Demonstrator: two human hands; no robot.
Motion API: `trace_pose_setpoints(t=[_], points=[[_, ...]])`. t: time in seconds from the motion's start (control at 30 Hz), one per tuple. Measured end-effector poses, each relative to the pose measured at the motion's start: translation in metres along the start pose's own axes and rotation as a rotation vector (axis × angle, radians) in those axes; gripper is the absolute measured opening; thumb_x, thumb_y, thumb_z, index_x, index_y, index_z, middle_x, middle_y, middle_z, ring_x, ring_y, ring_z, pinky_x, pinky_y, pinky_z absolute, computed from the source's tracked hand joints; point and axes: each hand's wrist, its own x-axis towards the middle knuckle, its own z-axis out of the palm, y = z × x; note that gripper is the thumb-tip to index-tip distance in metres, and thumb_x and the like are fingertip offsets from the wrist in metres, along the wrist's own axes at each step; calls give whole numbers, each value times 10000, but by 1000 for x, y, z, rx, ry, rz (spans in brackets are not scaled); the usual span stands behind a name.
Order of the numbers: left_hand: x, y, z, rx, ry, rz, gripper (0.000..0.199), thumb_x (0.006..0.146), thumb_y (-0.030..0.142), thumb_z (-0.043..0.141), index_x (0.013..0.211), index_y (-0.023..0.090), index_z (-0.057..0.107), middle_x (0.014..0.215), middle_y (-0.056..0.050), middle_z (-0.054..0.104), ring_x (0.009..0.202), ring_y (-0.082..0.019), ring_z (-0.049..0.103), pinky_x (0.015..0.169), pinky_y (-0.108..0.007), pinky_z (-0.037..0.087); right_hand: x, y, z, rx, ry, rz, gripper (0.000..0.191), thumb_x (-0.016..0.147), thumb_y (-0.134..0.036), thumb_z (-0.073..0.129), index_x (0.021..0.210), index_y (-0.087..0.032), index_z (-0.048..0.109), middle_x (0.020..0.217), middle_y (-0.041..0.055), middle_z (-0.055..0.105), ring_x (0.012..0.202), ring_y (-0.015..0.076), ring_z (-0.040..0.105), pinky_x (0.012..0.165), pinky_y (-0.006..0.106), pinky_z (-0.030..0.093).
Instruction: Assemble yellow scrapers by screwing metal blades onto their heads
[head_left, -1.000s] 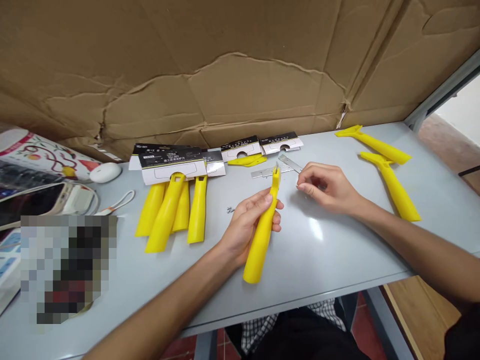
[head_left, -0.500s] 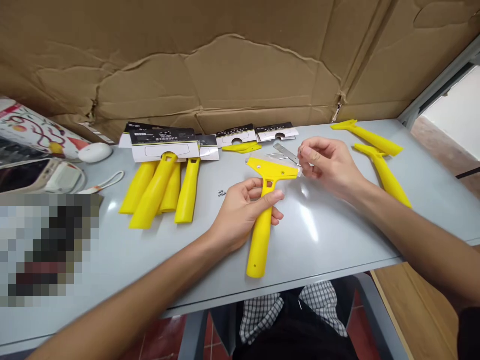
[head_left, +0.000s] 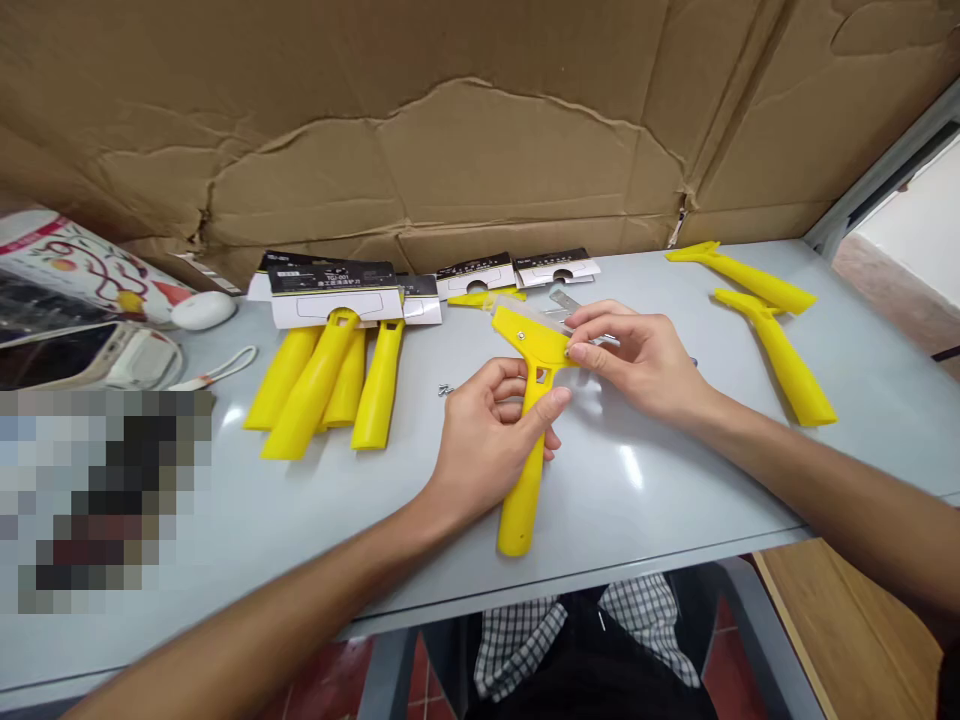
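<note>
My left hand (head_left: pixel 484 435) is wrapped round the handle of a yellow scraper (head_left: pixel 517 510), held upright above the table with its wide head at the top. One screw (head_left: pixel 521 335) shows in the left side of that head, and a clear plastic strip (head_left: pixel 491 300) runs along its upper edge. Pinched at the head's right side, my right hand (head_left: pixel 641 365) has a small screw, mostly hidden by the fingertips, against the hole there. Loose metal blades (head_left: pixel 562 300) lie behind the right fingers. Several small screws (head_left: pixel 444 390) rest left of my left hand.
Carded yellow scrapers (head_left: pixel 300 400) lie at the left, with more cards (head_left: pixel 555 266) at the back. Two yellow handles (head_left: pixel 787 360) lie at the right. A white mouse (head_left: pixel 202 311) and a device with a strap (head_left: pixel 135 355) sit far left. Cardboard (head_left: pixel 450 160) stands behind.
My right hand has moved left and down from beside the scraper's head onto its right side, bringing the small screw to the hole. My left hand keeps its hold on the handle.
</note>
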Motion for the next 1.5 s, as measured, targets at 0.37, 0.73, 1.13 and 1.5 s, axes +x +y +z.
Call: trace_pose_setpoints(t=[0.37,0.73,1.13,1.5], points=[[-1,-3,0,-27,-7,18,446,766,353,928,1016,163,612,865,-19,735,487,-129,688,423,-243,598,0,2,-2,-20,16,-24,201,870,-418,821,868,-217,803,1192,103,726,1114,263,675,789,391,578],[-2,-6,2,-62,-6,15,428,757,292,925,1018,158,613,864,-9,734,492,-112,681,434,-216,590,-5,4,3,-108,29,-136,166,906,-362,777,851,-206,759,1092,84,709,978,215,680,745,361,574],[0,-4,1,-69,-13,-7,461,777,399,925,1009,163,603,862,-19,735,492,-111,672,435,-229,585,-4,-4,3,-53,56,-10,188,921,-364,737,841,-194,730,970,61,713,883,182,681,667,318,559],[9,10,-8,51,-59,33,501,862,475,832,1182,123,674,1145,-161,769,588,-133,713,496,-274,620,0,-6,-1,344,5,255,346,822,-311,853,1063,-217,624,836,5,725,710,186,741,582,320,596]])
